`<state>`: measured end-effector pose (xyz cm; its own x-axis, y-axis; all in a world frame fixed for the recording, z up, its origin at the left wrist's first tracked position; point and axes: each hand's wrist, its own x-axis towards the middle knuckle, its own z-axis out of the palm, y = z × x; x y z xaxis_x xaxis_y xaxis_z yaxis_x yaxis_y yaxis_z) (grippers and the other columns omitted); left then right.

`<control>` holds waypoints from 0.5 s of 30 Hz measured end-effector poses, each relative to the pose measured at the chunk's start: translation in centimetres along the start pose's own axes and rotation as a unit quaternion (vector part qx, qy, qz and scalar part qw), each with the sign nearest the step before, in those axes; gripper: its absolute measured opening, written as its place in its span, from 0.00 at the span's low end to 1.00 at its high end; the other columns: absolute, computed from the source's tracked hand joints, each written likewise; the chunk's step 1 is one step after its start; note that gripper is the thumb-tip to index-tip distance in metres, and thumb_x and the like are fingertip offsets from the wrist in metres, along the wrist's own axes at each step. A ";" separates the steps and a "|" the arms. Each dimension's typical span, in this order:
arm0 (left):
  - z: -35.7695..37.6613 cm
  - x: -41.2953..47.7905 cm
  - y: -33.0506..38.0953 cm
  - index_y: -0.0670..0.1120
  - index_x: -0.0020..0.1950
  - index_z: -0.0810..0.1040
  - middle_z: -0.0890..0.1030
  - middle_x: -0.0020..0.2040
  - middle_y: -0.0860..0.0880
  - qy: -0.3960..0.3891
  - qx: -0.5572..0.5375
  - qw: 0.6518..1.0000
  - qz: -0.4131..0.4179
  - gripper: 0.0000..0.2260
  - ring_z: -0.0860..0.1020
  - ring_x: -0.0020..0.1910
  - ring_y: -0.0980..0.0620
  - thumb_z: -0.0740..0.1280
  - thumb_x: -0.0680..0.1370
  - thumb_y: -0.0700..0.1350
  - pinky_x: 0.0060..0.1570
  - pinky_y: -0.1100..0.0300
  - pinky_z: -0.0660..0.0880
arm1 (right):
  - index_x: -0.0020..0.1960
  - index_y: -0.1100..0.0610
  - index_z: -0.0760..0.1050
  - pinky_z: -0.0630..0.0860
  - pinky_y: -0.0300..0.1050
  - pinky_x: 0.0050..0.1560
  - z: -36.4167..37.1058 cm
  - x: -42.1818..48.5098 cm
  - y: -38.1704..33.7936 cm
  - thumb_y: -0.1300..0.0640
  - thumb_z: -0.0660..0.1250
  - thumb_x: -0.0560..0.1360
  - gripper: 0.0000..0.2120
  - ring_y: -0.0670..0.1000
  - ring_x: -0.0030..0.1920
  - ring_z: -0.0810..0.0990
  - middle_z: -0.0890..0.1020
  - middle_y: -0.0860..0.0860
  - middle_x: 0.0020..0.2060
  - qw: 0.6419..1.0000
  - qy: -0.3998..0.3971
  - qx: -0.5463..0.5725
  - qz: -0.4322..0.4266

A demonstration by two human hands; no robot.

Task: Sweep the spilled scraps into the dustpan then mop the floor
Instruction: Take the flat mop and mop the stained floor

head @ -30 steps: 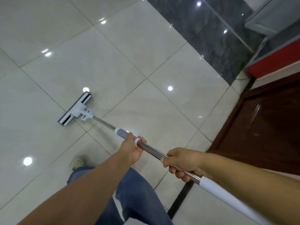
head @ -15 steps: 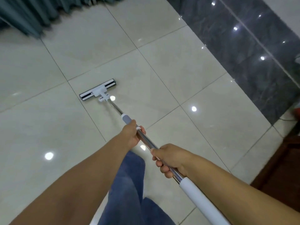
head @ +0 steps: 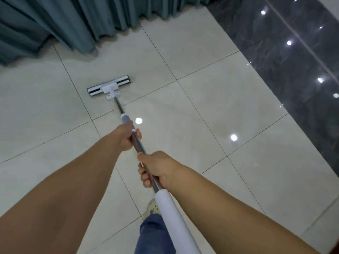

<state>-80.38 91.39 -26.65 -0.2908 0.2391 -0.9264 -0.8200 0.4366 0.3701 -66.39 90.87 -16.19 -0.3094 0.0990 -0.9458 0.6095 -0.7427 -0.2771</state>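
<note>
The left hand (head: 126,138) and right hand (head: 159,167) clasp a white, steel-poled flat mop (head: 109,87). Its head rests on glossy cream tiles (head: 201,110).

Your mop (head: 119,105) has a shiny metal pole and white plastic head; the floor (head: 201,110) tiles look glossy, the curtain (head: 73,21) matt cloth.

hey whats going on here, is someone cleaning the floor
A person is mopping. Their left hand grips the steel pole of a white flat-headed mop at its grey collar, and the right hand grips it nearer the white handle sleeve. Its head lies flat on the glossy cream floor tiles, short of the teal curtain. No scraps or dustpan in view.
</note>
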 end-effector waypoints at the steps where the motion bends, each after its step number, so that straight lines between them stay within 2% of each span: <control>1: 0.0 0.7 1.2 0.43 0.40 0.65 0.67 0.34 0.47 0.003 0.006 1.000 -0.006 0.10 0.67 0.22 0.54 0.56 0.81 0.43 0.17 0.70 0.67 | 0.38 0.59 0.66 0.64 0.31 0.18 0.4 0.7 -1.1 0.54 0.60 0.80 0.14 0.46 0.17 0.65 0.68 0.52 0.28 1.000 -0.002 0.006 -0.001; 4: 0.0 2.3 3.9 0.43 0.41 0.65 0.67 0.33 0.47 0.006 0.010 1.000 -0.013 0.08 0.67 0.18 0.55 0.57 0.80 0.41 0.17 0.70 0.67 | 0.37 0.60 0.66 0.65 0.30 0.19 1.2 2.0 -3.7 0.56 0.59 0.80 0.14 0.46 0.14 0.64 0.68 0.53 0.28 1.000 -0.009 0.021 -0.004; 6: -0.1 2.9 4.6 0.43 0.40 0.64 0.67 0.33 0.47 0.000 0.013 1.000 -0.020 0.08 0.67 0.14 0.54 0.58 0.79 0.42 0.18 0.69 0.68 | 0.38 0.61 0.66 0.67 0.31 0.19 1.0 2.2 -4.4 0.56 0.60 0.80 0.14 0.46 0.16 0.67 0.69 0.54 0.28 1.000 -0.015 0.019 -0.003; 9: 0.4 3.1 3.8 0.43 0.40 0.64 0.67 0.34 0.47 -0.005 0.009 0.999 -0.036 0.09 0.66 0.14 0.53 0.59 0.79 0.43 0.19 0.69 0.68 | 0.43 0.61 0.67 0.70 0.33 0.19 -0.1 1.8 -3.9 0.54 0.60 0.81 0.12 0.48 0.19 0.73 0.72 0.55 0.29 1.000 -0.015 -0.007 0.004; 15: 3.6 2.0 -0.8 0.43 0.41 0.65 0.66 0.33 0.47 0.005 -0.016 0.999 -0.033 0.10 0.66 0.14 0.53 0.59 0.80 0.45 0.18 0.69 0.68 | 0.39 0.59 0.66 0.63 0.30 0.18 -4.6 0.5 -1.0 0.52 0.58 0.81 0.15 0.47 0.23 0.66 0.68 0.53 0.28 0.999 0.014 -0.035 0.005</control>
<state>-78.59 94.64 -28.59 -0.2409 0.2017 -0.9494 -0.8529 0.4228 0.3063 -63.83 94.68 -17.20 -0.2817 0.1110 -0.9531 0.6628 -0.6957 -0.2769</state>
